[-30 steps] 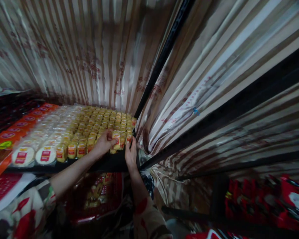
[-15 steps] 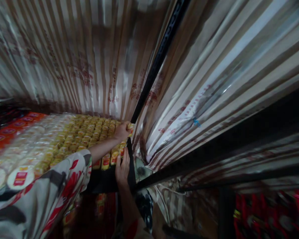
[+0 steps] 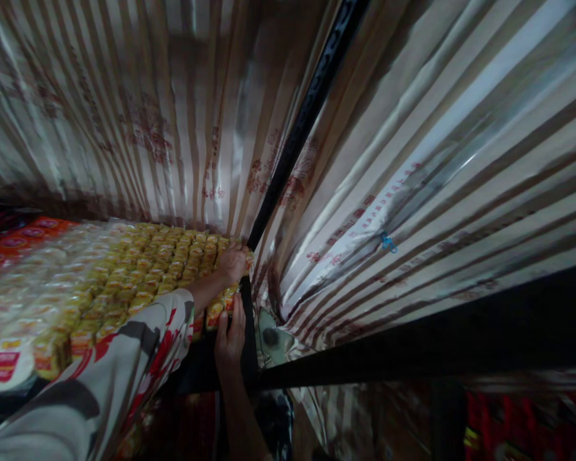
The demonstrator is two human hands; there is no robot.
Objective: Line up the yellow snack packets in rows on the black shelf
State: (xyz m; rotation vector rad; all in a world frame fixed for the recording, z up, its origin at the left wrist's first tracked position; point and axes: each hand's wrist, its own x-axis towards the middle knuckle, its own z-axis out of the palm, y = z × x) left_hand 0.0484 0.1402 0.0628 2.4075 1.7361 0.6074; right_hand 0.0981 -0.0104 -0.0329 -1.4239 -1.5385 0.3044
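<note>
My left hand (image 3: 233, 261) reaches across the stacked rows to the far right corner, its fingers closed on a small yellow packet (image 3: 250, 257) beside the black post. My right hand (image 3: 230, 338) is at the front right end of the rows, fingers stretched upward and thumb apart. Its fingertips are against or very close to the small yellow packets (image 3: 215, 314) with red and orange labels. Long rows of these yellow packets (image 3: 158, 256) in clear wrapping stand between my left forearm and the curtain. Fine detail at the fingertips is dim and blurred.
A black post (image 3: 288, 153) rises at the shelf corner, with a dark rail (image 3: 413, 349) running right. Striped plastic sheeting (image 3: 173, 115) hangs behind. To the left are white round packages (image 3: 7, 365) and an orange box strip (image 3: 43, 224). Red packages (image 3: 523, 422) sit lower right.
My left hand has lowered the yellow packet slightly into the corner. My right hand remains by the end of the row. The view has shifted a little.
</note>
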